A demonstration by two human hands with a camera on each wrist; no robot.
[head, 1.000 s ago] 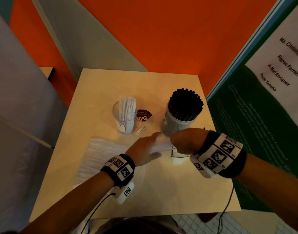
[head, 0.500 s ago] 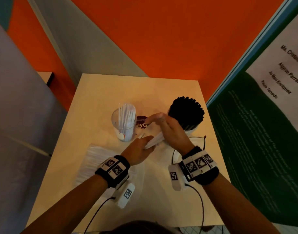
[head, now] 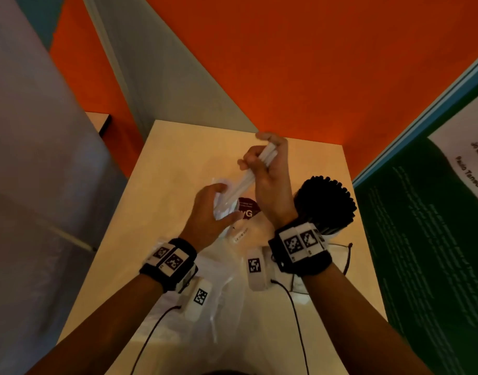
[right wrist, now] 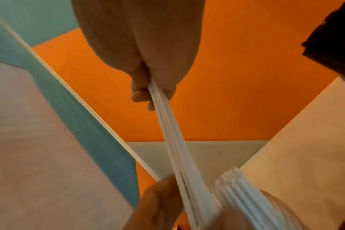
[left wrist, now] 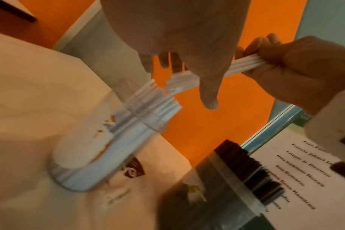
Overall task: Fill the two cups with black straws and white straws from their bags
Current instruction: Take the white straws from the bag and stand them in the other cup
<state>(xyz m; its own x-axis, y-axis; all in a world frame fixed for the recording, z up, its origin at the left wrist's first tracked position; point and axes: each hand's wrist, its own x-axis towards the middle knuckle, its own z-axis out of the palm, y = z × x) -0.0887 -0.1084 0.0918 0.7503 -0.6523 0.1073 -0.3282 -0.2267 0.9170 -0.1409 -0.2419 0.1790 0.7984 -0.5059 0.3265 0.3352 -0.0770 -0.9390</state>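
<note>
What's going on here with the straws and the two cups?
A person is loading white straws into the clear cup. The right hand grips a bunch of them by the upper end and angles the lower ends down toward the cup's mouth, where some white straws already stand. The left hand is at the cup; whether it grips it is unclear. The other cup is packed with black straws. A plastic bag lies on the table.

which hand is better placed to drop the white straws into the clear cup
Right. The right hand already grips the bundle of white straws above the clear cup, lower ends angled toward its mouth. The left hand holds no straws; it sits beside the cup, better suited to steadying it.
</note>
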